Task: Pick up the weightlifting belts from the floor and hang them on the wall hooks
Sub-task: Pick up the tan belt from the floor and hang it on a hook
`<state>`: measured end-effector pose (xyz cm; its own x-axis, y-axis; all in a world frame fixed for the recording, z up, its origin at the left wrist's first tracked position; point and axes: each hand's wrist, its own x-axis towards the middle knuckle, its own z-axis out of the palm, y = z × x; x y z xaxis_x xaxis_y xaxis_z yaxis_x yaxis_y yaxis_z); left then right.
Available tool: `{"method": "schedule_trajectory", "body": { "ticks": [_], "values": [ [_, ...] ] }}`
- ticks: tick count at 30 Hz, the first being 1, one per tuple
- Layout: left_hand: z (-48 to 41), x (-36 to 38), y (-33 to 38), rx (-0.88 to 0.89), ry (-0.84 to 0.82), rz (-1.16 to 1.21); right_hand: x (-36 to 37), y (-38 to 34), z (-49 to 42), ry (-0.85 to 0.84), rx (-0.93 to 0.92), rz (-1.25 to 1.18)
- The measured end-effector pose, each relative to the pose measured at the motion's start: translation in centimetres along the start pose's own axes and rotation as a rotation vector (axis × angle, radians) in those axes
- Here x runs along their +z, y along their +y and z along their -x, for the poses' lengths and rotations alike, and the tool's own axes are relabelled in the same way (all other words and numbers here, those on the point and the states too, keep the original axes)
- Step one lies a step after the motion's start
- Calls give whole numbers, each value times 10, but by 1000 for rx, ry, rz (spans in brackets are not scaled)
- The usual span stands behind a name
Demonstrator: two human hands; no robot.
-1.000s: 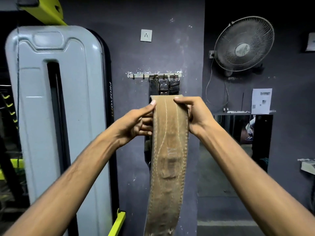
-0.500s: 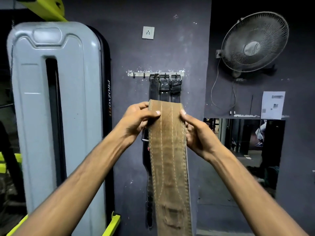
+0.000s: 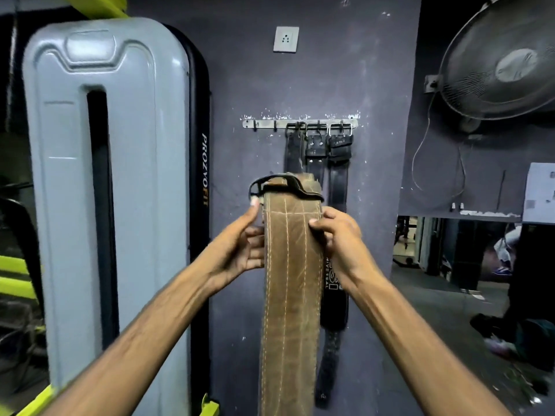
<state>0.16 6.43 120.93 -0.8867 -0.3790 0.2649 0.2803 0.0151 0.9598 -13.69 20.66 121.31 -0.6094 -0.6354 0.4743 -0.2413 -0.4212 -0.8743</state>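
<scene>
A tan belt (image 3: 289, 280) is gripped near its buckle end by the left hand (image 3: 240, 244) and right hand (image 3: 339, 235), held up just below the hook rail (image 3: 300, 124), where three dark belts (image 3: 318, 163) are already hung.

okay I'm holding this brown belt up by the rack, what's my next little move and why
Probably lift the brown stitched leather belt up and left, toward the two bare hooks on the metal wall rack. Three black belts fill the right hooks, and the belt's buckle sits below the rack.
</scene>
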Motion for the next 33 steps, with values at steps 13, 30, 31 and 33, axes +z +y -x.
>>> {"method": "schedule_trajectory", "body": {
  "ticks": [13,30,31,33],
  "values": [
    [-176,-94,7,268,-23,-1,36,93,-149,116,-94,122],
    [-429,-161,24,838,603,-654,26,130,-396,148,-526,468],
    [-443,-164,31,869,629,-674,26,125,-410,139,-548,472],
    [-466,-166,48,917,682,-729,25,112,-439,156,-588,512]
  ]
}}
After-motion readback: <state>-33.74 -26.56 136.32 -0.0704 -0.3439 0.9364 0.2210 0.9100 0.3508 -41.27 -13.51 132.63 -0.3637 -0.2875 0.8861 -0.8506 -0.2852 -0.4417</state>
